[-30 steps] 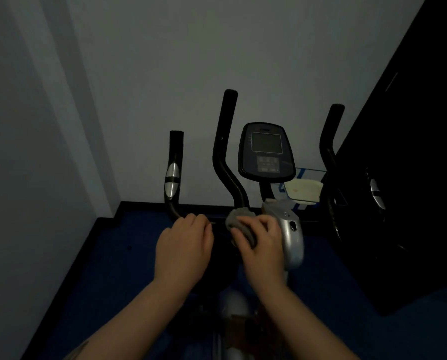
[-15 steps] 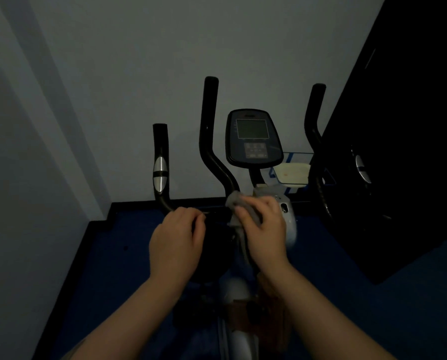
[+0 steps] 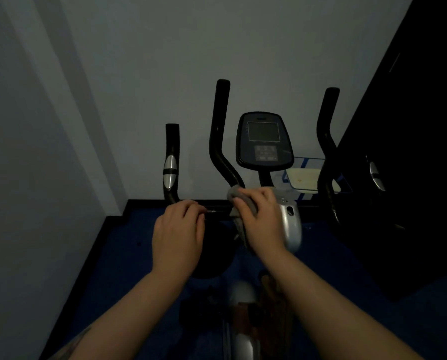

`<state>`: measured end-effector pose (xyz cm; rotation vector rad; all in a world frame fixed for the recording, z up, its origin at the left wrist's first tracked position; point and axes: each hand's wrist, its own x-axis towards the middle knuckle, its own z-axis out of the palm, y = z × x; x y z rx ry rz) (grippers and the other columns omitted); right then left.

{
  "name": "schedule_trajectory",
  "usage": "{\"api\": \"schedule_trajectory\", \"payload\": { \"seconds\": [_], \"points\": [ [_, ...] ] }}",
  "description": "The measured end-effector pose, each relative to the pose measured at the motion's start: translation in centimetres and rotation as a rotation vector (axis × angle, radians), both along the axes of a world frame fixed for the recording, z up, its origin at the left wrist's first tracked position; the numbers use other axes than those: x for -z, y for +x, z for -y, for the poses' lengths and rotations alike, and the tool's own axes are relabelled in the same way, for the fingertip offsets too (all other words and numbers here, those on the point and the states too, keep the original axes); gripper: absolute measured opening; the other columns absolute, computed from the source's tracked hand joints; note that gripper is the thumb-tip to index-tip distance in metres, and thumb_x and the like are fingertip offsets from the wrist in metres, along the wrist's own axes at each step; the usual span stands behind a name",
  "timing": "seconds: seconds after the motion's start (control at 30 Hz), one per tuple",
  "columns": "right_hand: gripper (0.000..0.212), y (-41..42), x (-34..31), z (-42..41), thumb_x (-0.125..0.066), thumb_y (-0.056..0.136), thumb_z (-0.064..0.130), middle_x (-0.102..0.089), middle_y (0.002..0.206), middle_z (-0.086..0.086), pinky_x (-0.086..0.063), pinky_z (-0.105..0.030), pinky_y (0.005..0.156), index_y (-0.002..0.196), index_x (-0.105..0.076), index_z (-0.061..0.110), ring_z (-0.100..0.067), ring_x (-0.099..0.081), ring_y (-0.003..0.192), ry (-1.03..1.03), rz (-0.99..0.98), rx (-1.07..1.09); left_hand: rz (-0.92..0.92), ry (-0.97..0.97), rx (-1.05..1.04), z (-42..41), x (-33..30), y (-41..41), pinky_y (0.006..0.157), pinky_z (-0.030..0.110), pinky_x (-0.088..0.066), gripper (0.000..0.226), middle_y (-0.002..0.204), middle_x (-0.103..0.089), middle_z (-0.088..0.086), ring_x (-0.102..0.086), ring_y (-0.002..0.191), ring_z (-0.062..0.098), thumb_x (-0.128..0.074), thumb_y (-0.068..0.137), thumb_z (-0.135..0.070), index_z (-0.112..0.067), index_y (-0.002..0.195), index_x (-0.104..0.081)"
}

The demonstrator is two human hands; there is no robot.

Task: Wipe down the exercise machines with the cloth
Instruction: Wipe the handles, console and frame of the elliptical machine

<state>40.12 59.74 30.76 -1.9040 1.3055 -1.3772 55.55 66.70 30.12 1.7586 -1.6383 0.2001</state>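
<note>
An exercise machine stands in front of me in dim light, with black upright handlebars (image 3: pixel 218 141), a dark console (image 3: pixel 264 141) and a silver housing (image 3: pixel 291 224). My right hand (image 3: pixel 262 219) presses a grey cloth (image 3: pixel 236 196) against the base of the middle handlebar, beside the housing. My left hand (image 3: pixel 178 235) is curled over the horizontal bar, just right of the short left grip (image 3: pixel 171 165). Part of the cloth hangs below my right hand's fingers.
A grey wall runs behind the machine and along the left. A tall black cabinet (image 3: pixel 412 165) stands close on the right. A clear tray with a pale object (image 3: pixel 304 179) sits behind the right handlebar (image 3: pixel 326 141). The floor (image 3: pixel 113 268) is dark blue.
My view has shifted a little, so the machine sits differently in the frame. My right hand with the cloth has stayed at the base of the middle handlebar. My left hand remains on the bar.
</note>
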Motion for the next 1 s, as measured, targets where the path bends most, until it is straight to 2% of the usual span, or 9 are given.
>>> {"api": "schedule_trajectory", "payload": {
  "seconds": [0.13, 0.27, 0.4, 0.53, 0.6, 0.73, 0.8, 0.9, 1.0],
  "points": [
    [0.018, -0.3, 3.0, -3.5, -0.069, 0.087, 0.010, -0.051, 0.099, 0.003, -0.037, -0.004, 0.084, 0.103, -0.068, 0.019, 0.008, -0.051, 0.095, -0.027, 0.083, 0.074, -0.106, 0.027, 0.082, 0.0, -0.7, 0.3, 0.082, 0.033, -0.045, 0.013, 0.111, -0.062, -0.002, -0.056, 0.102, 0.015, -0.057, 0.093, -0.018, -0.016, 0.101, -0.068],
    [0.016, -0.1, 0.0, -0.1, -0.068, 0.088, 0.017, -0.048, 0.095, 0.008, -0.037, -0.004, 0.079, 0.104, -0.071, 0.016, 0.005, -0.050, 0.088, -0.097, -0.106, -0.011, -0.039, 0.026, 0.164, 1.5, -2.2, 0.3, 0.080, 0.033, -0.046, 0.011, 0.104, -0.063, -0.002, -0.058, 0.095, 0.016, -0.060, 0.090, -0.018, -0.017, 0.097, -0.068],
    [0.020, 1.2, -1.8, 3.7, -0.064, 0.091, 0.023, -0.050, 0.103, 0.006, -0.044, -0.019, 0.081, 0.111, -0.069, 0.020, -0.011, -0.053, 0.096, -0.116, -0.164, 0.052, -0.020, 0.258, 0.157, 3.6, -2.8, 0.3, 0.103, 0.034, -0.037, 0.029, 0.136, -0.050, 0.003, -0.045, 0.124, 0.020, -0.051, 0.097, -0.029, -0.016, 0.121, -0.061],
    [0.019, 0.1, 0.6, 0.2, -0.065, 0.090, 0.018, -0.052, 0.098, 0.009, -0.038, -0.006, 0.079, 0.108, -0.069, 0.020, 0.003, -0.052, 0.093, -0.061, -0.090, 0.074, -0.019, 0.299, 0.166, 4.0, -1.9, 0.8, 0.113, 0.033, -0.027, 0.039, 0.150, -0.036, 0.003, -0.036, 0.134, 0.018, -0.044, 0.100, -0.034, -0.019, 0.136, -0.049],
    [0.016, -0.3, 0.5, -0.3, -0.067, 0.089, 0.017, -0.050, 0.096, 0.015, -0.037, -0.006, 0.078, 0.104, -0.069, 0.022, 0.005, -0.052, 0.091, -0.070, -0.128, 0.036, -0.027, 0.266, 0.167, 3.8, -1.8, 0.8, 0.114, 0.035, -0.027, 0.039, 0.150, -0.036, 0.002, -0.036, 0.133, 0.018, -0.044, 0.100, -0.032, -0.019, 0.136, -0.049],
    [0.016, 2.6, -2.5, 5.1, -0.068, 0.088, 0.022, -0.053, 0.101, 0.004, -0.037, -0.023, 0.081, 0.104, -0.071, 0.019, -0.010, -0.046, 0.099, -0.147, -0.298, 0.034, -0.043, 0.244, 0.182, 3.7, -1.8, 0.6, 0.110, 0.032, -0.032, 0.037, 0.147, -0.041, -0.001, -0.039, 0.131, 0.015, -0.045, 0.100, -0.029, -0.019, 0.134, -0.051],
    [0.018, 3.6, -2.8, 6.1, -0.067, 0.088, 0.022, -0.056, 0.106, 0.003, -0.037, -0.027, 0.084, 0.105, -0.071, 0.019, -0.011, -0.044, 0.103, -0.200, -0.320, 0.048, -0.061, 0.235, 0.187, 3.5, -2.0, 0.6, 0.106, 0.030, -0.033, 0.035, 0.145, -0.044, -0.004, -0.042, 0.128, 0.012, -0.046, 0.100, -0.028, -0.020, 0.133, -0.052],
    [0.028, 2.6, -0.9, 3.7, -0.065, 0.090, 0.014, -0.057, 0.119, 0.009, -0.041, -0.020, 0.095, 0.117, -0.068, 0.020, -0.007, -0.049, 0.113, -0.137, -0.191, 0.040, -0.095, 0.199, 0.189, 3.0, -2.1, 0.6, 0.098, 0.027, -0.034, 0.031, 0.135, -0.054, -0.005, -0.051, 0.119, 0.012, -0.052, 0.096, -0.023, -0.020, 0.127, -0.058],
    [0.032, 1.8, -0.1, 2.2, -0.068, 0.087, 0.012, -0.061, 0.122, 0.005, -0.038, -0.017, 0.096, 0.118, -0.069, 0.020, -0.008, -0.050, 0.115, -0.166, -0.230, 0.056, -0.098, 0.156, 0.184, 2.8, -2.1, 0.6, 0.088, 0.025, -0.035, 0.024, 0.119, -0.064, -0.004, -0.059, 0.106, 0.014, -0.062, 0.091, -0.018, -0.018, 0.114, -0.065]
  ]
}}
